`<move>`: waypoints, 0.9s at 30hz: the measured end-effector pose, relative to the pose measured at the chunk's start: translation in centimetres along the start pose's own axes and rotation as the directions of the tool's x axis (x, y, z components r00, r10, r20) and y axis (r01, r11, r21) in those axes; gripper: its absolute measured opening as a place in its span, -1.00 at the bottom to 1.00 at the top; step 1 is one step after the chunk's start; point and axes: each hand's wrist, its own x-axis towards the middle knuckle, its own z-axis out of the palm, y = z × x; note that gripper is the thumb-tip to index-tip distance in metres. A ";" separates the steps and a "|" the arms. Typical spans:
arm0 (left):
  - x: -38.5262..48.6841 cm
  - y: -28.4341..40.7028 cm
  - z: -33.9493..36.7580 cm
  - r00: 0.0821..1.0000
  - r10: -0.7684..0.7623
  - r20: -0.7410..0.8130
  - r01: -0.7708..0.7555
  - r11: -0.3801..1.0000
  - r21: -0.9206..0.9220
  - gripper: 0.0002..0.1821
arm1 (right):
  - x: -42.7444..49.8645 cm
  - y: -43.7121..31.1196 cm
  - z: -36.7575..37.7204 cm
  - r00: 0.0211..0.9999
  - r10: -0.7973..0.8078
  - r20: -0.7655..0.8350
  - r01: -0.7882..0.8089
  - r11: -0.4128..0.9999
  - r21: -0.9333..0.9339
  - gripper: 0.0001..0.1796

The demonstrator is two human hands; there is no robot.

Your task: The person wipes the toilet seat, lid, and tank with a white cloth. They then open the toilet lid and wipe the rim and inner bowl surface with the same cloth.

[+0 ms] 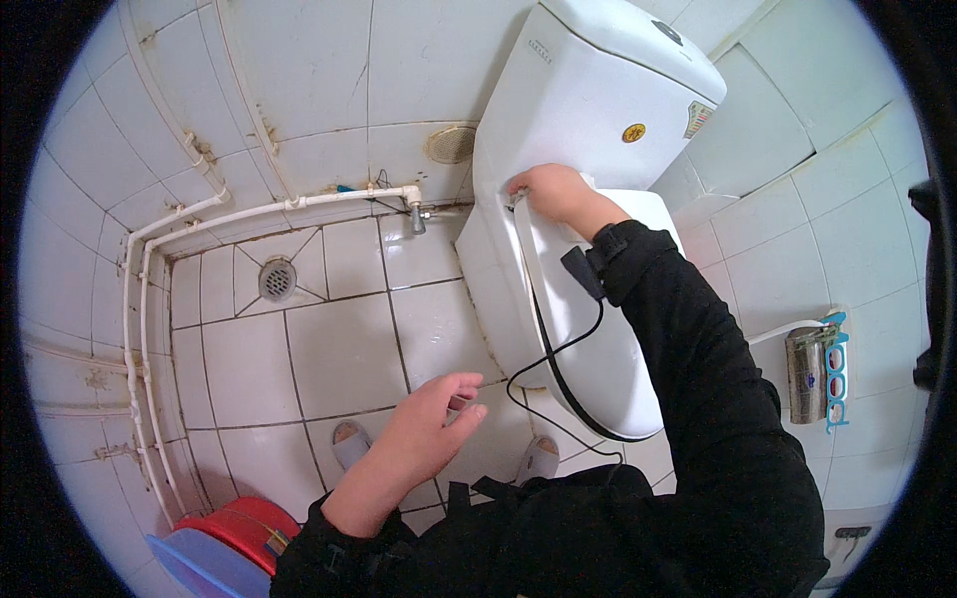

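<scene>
A white ceramic toilet [493, 261] stands before me, its seat lid [620, 359] down. At the left end of the lid's hinge, beside the tank [568, 112], my right hand [553, 194] has its fingers bent around something small; what lies between them is too hidden to tell. A pale patch, perhaps paper or cloth, shows partly behind that hand. From my right cuff a black connector [583, 273] hangs over the lid, with a black cable [523, 366] running down towards my lap. My left hand [430, 422] is held above the tiled floor with fingers apart, holding nothing.
White pipes [254, 217] run along the left and back walls to a metal valve [419, 219]. A round floor drain [277, 279] lies at the back left. Red [250, 516] and blue [202, 560] plastic basins stand at the lower left. A metal cylindrical holder [807, 377] hangs on the right wall.
</scene>
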 end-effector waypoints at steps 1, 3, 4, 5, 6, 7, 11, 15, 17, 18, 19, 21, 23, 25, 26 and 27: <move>0.1 0.0 0.0 1.000 0.000 -0.006 0.000 1.000 -0.002 -0.54 | -0.2 0.2 -0.4 1.000 0.001 -0.012 0.000 0.996 0.088 -0.53; 0.1 -0.1 0.1 1.000 -0.004 -0.016 0.004 1.000 -0.006 -0.54 | -0.9 0.7 -1.3 0.998 0.042 -0.040 -0.018 0.884 0.468 -0.52; 0.2 -0.1 0.2 1.000 -0.006 -0.017 0.006 1.000 -0.007 -0.54 | -1.2 0.7 -1.8 0.994 0.109 -0.023 -0.072 0.788 0.611 -0.51; 0.3 -0.2 0.2 1.000 -0.004 -0.018 0.004 1.000 -0.015 -0.55 | -1.6 0.6 -2.4 0.996 0.086 -0.010 -0.046 0.626 0.778 -0.53; 0.4 -0.3 0.3 1.000 -0.010 -0.023 0.010 1.000 -0.019 -0.55 | -2.3 0.5 -3.0 0.995 0.095 0.020 -0.061 0.448 0.892 -0.54; 0.5 -0.5 0.3 0.999 -0.013 -0.029 0.012 0.999 -0.031 -0.56 | -3.0 0.3 -3.6 0.994 0.096 0.049 -0.072 0.250 0.966 -0.55; 0.8 -1.2 0.6 0.996 -0.022 -0.086 0.014 0.995 -0.098 -0.60 | -5.8 -2.0 -5.4 1.000 -0.005 0.031 -0.032 -0.127 0.991 -0.56; 1.5 -1.8 1.3 0.978 0.009 -0.208 -0.062 0.967 -0.248 -0.62 | -8.6 -4.9 -5.9 0.995 -0.083 0.047 -0.069 -0.290 0.955 -0.55; 1.9 -2.0 1.5 0.974 -0.020 -0.227 -0.058 0.941 -0.333 -0.62 | -10.1 -6.4 -5.6 0.990 -0.124 0.064 -0.105 -0.355 0.929 -0.55; 2.0 -2.0 1.5 0.971 -0.022 -0.237 -0.066 0.933 -0.354 -0.58 | -10.9 -7.0 -5.3 0.988 -0.138 0.077 -0.125 -0.388 0.913 -0.54; 2.0 -1.9 1.5 0.970 -0.029 -0.242 -0.069 0.918 -0.391 -0.54 | -11.6 -7.6 -5.0 0.983 -0.166 0.077 -0.142 -0.428 0.893 -0.54; 1.9 -1.7 1.8 0.943 -0.021 -0.331 -0.123 0.905 -0.408 -0.43 | -13.0 -8.5 -4.5 0.981 -0.173 0.092 -0.165 -0.480 0.862 -0.53; 1.6 -1.3 2.2 0.878 0.003 -0.478 -0.208 0.903 -0.377 -0.27 | -14.6 -9.1 -4.1 0.974 -0.206 0.097 -0.195 -0.537 0.821 -0.54; 1.6 -0.9 1.8 0.823 0.089 -0.561 -0.316 0.892 -0.322 -0.15 | -16.0 -9.8 -3.7 0.972 -0.196 0.131 -0.218 -0.536 0.816 -0.54; 1.5 -0.7 1.7 0.791 0.124 -0.599 -0.366 0.880 -0.302 -0.09 | -16.6 -10.0 -3.5 0.968 -0.201 0.150 -0.238 -0.543 0.805 -0.54; 1.5 -0.6 1.6 0.794 0.189 -0.577 -0.412 0.866 -0.283 -0.09 | -17.2 -10.3 -3.3 0.963 -0.208 0.169 -0.258 -0.548 0.796 -0.53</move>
